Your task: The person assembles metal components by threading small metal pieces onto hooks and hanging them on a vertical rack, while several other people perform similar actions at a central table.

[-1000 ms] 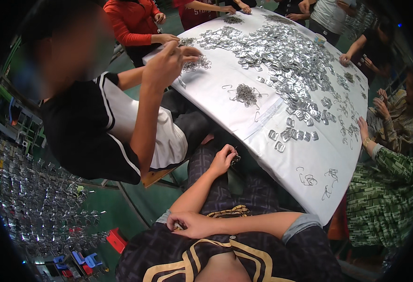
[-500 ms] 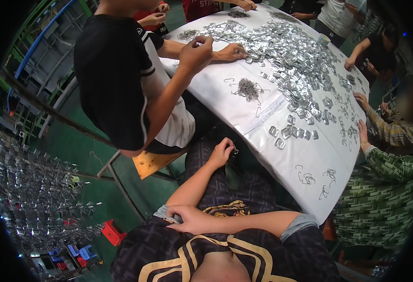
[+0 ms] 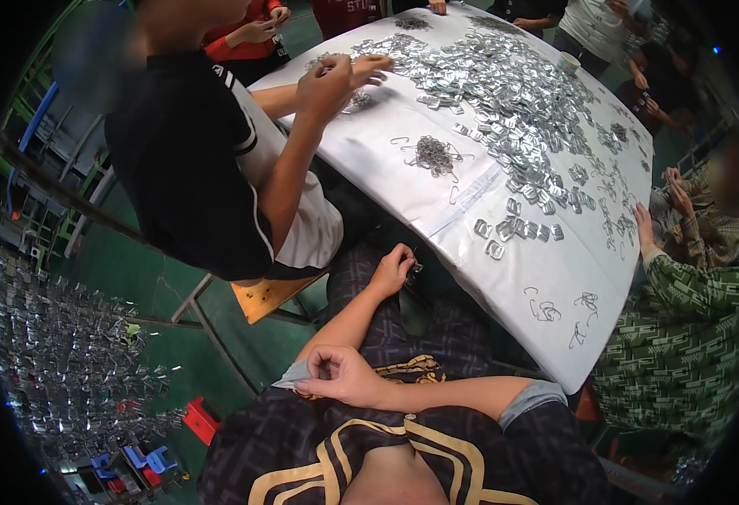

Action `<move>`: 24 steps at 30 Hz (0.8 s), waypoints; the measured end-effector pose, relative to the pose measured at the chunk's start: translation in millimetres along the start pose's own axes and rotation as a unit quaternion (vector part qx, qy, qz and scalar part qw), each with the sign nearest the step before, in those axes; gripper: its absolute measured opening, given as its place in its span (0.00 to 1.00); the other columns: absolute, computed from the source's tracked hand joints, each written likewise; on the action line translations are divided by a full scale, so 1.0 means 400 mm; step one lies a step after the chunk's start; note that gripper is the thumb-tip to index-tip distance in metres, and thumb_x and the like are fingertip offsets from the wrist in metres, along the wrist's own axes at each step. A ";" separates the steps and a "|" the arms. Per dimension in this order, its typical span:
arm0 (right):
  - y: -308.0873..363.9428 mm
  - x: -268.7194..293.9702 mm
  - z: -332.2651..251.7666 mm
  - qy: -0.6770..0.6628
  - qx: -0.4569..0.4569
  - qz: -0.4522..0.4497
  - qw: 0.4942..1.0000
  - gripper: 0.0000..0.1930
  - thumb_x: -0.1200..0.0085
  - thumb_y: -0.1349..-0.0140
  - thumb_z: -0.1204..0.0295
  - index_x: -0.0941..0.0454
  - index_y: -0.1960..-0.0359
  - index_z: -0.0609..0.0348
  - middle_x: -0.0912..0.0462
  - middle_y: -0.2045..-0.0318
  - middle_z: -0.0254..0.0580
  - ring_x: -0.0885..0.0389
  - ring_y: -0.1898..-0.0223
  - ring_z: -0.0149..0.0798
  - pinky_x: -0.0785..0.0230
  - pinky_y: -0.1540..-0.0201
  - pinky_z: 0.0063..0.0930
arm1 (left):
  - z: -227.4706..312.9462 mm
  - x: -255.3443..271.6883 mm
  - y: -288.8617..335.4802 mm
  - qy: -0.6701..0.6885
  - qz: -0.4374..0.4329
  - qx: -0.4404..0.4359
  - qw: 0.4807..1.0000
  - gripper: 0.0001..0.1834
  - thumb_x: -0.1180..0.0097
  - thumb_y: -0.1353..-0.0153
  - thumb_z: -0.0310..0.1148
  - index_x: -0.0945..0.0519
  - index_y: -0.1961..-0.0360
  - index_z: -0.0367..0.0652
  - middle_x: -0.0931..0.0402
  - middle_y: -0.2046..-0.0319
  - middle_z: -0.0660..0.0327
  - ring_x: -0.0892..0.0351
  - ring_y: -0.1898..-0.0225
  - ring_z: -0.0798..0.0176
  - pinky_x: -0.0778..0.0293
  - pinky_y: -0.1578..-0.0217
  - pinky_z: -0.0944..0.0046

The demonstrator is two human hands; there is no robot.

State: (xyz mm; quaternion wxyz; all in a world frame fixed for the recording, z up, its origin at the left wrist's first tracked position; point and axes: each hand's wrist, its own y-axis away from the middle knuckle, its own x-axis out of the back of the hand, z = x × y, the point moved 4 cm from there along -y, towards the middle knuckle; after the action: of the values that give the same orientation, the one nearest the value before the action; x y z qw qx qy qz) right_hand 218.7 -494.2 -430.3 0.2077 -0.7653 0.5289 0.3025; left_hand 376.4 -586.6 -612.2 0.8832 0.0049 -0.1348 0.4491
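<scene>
My left hand is out over my left thigh, beside the table edge. Its fingers are closed on small shiny metal pieces, dark against the gap and too small to name. My right hand crosses in front of me to the crook of my left arm. Its fingers are curled and the thumb bends toward them, close to the rolled grey cuff of my left sleeve. Whether anything sits between those fingertips is hidden. On the white-covered table lies a wide pile of shiny metal clips.
Thin wire hooks lie in a heap and in loose groups. A person in black and white sits close on my left, on a wooden stool. Other people ring the table. Racks of hanging metal parts and a red stool stand lower left.
My right hand has risen off my left forearm and its fingers have curled. My left hand has barely moved. The neighbour's far hand has drawn back from the clip pile.
</scene>
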 end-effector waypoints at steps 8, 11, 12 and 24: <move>-0.005 0.012 0.003 0.000 0.021 0.003 1.000 0.11 0.39 0.42 0.78 0.32 0.72 0.61 0.28 0.74 0.30 0.29 0.71 0.21 0.36 0.69 0.16 | -0.003 0.002 0.003 -0.010 -0.001 0.004 1.000 0.03 0.50 0.38 0.25 0.30 0.65 0.38 0.23 0.71 0.54 0.21 0.65 0.58 0.28 0.61 0.63; -0.005 0.005 0.005 -0.036 0.005 -0.028 0.999 0.10 0.39 0.43 0.79 0.32 0.71 0.61 0.27 0.72 0.31 0.28 0.69 0.22 0.35 0.66 0.16 | -0.001 -0.001 0.002 -0.013 -0.007 0.013 1.000 0.03 0.50 0.39 0.25 0.30 0.66 0.38 0.23 0.71 0.54 0.21 0.65 0.58 0.28 0.61 0.63; -0.003 0.005 0.005 -0.036 -0.005 -0.034 0.999 0.10 0.39 0.43 0.79 0.32 0.70 0.61 0.27 0.71 0.31 0.28 0.68 0.22 0.35 0.65 0.16 | -0.001 -0.001 0.003 -0.014 -0.008 0.014 1.000 0.03 0.49 0.39 0.25 0.30 0.66 0.38 0.23 0.71 0.54 0.21 0.66 0.58 0.28 0.61 0.62; 0.001 0.011 0.002 0.142 0.014 -0.052 0.988 0.11 0.39 0.43 0.77 0.30 0.65 0.61 0.28 0.66 0.33 0.30 0.62 0.23 0.36 0.60 0.18 | 0.013 -0.001 0.010 -0.049 -0.015 0.006 0.999 0.05 0.48 0.40 0.26 0.31 0.67 0.38 0.25 0.73 0.52 0.23 0.68 0.51 0.29 0.64 0.59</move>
State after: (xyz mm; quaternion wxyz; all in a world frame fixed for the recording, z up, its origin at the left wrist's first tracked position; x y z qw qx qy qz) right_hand 219.2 -496.9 -434.0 0.1566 -0.8240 0.5165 0.1722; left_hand 371.8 -585.1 -607.8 0.8821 0.0340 -0.1756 0.4357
